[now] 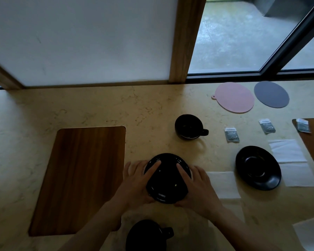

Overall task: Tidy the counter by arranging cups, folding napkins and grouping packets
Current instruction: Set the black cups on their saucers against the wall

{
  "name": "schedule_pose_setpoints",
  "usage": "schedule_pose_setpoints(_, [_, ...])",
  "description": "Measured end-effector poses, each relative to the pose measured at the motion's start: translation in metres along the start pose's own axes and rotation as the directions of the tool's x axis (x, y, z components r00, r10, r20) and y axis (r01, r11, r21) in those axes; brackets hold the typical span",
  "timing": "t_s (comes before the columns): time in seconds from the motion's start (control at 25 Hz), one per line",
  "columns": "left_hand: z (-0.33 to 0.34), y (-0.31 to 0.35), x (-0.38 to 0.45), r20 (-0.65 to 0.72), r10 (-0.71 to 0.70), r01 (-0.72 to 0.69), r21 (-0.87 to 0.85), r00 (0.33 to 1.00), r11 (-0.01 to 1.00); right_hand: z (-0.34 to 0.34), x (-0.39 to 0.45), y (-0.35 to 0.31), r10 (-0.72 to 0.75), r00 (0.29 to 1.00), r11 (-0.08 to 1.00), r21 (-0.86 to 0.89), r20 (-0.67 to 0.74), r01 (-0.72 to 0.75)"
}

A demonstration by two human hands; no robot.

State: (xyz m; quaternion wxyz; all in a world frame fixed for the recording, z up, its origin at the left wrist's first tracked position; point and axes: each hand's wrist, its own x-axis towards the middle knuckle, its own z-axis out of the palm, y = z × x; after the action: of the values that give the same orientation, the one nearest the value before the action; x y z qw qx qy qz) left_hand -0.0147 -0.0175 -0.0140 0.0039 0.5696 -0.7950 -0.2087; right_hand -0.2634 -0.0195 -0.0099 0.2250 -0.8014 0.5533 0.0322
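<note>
The person's left hand [134,180] and right hand [198,185] hold a black saucer [168,178] between them low over the bench [98,109], each grip spread along its rim. This looks like the cup-arranging step. Next the saucer likely needs setting down, perhaps on the wooden mat [83,178], then a cup [188,126] on it.

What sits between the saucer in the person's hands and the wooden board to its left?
Nothing visible. Both hands, left hand and right hand, hold the saucer by its sides, and only bare counter separates it from the wooden board.
</note>
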Motion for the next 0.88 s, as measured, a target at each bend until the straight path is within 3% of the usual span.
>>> schedule_pose_setpoints(0.36, [-0.092,-0.049,0.06,-0.201,-0.007,0.009,0.01,0.98,1.0,-0.078,0.101,-0.016,-0.189,0.941,0.977,-0.145,-0.28,0.154])
schedule_pose_setpoints(0.88, [-0.137,-0.095,0.23,-0.167,-0.129,0.115,-0.089,0.977,0.989,-0.152,0.275,0.039,-0.179,0.968,0.979,-0.13,-0.177,0.157])
